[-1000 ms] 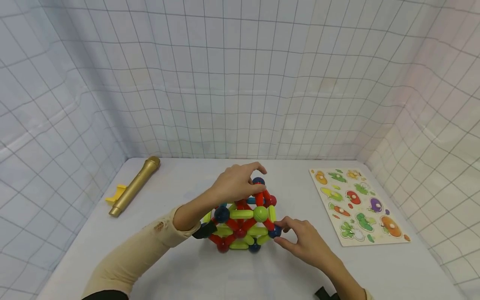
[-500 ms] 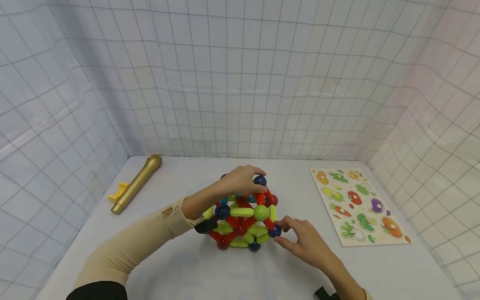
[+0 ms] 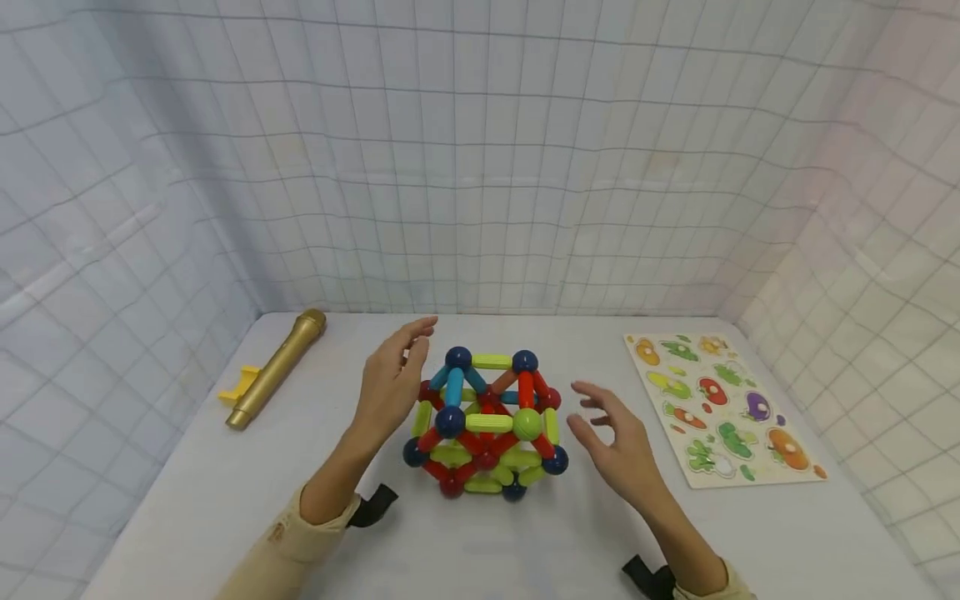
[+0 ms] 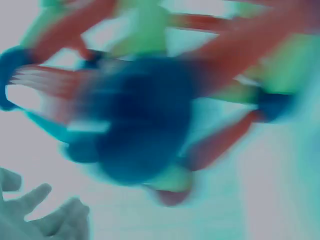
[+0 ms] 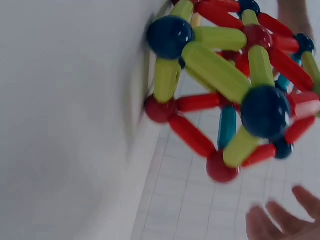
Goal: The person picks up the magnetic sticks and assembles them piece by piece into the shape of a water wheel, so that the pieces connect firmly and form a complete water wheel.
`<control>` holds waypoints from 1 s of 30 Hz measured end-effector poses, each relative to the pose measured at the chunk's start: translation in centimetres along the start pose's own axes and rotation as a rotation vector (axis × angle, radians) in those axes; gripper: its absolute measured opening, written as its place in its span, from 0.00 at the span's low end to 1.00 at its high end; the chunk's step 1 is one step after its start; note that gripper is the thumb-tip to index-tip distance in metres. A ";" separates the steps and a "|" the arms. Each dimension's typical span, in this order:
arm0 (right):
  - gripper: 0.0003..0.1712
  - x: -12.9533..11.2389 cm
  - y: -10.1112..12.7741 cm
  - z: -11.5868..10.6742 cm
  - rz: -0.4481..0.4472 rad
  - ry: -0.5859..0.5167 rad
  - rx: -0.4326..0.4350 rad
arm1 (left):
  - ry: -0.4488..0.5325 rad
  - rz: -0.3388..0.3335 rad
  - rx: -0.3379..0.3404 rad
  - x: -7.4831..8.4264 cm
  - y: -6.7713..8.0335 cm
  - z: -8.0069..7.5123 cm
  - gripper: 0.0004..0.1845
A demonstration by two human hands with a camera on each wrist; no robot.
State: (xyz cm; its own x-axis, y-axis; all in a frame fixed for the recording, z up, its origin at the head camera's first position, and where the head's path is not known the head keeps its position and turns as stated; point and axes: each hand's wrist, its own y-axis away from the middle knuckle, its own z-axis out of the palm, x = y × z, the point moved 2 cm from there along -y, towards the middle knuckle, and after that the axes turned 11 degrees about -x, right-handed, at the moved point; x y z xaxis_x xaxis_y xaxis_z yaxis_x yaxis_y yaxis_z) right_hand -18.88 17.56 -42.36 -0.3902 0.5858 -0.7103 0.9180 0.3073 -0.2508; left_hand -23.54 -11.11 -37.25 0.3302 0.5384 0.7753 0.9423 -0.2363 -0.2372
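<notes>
A ball-and-stick construction toy [image 3: 489, 422] stands mid-table, built of blue, red and green balls joined by lime, red and blue rods. My left hand [image 3: 390, 375] hovers just left of it, fingers loosely bent and holding nothing. On the other side, my right hand [image 3: 617, 442] is held a short way off, thumb and fingers apart. The right wrist view shows the structure [image 5: 265, 111] sharply, with the right fingers [image 5: 285, 220] clear of it below. In the left wrist view the balls and rods are blurred, and the left fingers [image 4: 45, 215] show at lower left.
A gold toy microphone [image 3: 277, 367] lies at the table's left, over a small yellow piece [image 3: 242, 383]. A vegetable puzzle board [image 3: 723, 408] lies at the right. Checked white cloth [image 3: 495, 167] hangs behind and along both sides.
My left hand has let go of the upper right of the structure and swung away to its left. My right hand has released the blue ball at lower right and drawn back.
</notes>
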 end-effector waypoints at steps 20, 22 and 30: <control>0.30 0.7 -5.6 3.7 0.133 -0.324 -0.116 | 0.199 -0.039 -0.249 -2.8 0.8 6.5 0.36; 0.30 0.9 -5.9 3.6 0.126 -0.325 -0.111 | 0.190 -0.044 -0.251 -2.9 0.5 6.6 0.36; 0.30 2.0 -3.9 3.1 0.134 -0.088 -0.127 | 0.017 -0.053 -0.273 -4.9 2.0 5.6 0.32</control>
State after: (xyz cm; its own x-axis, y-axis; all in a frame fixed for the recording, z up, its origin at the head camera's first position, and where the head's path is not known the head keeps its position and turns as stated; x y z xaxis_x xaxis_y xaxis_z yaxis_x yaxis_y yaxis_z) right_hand -23.03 15.21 -44.85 -0.2524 0.5615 -0.7880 0.9428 0.3261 -0.0695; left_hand -22.99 -9.73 -44.82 0.2776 0.5430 0.7925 0.9075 -0.4189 -0.0309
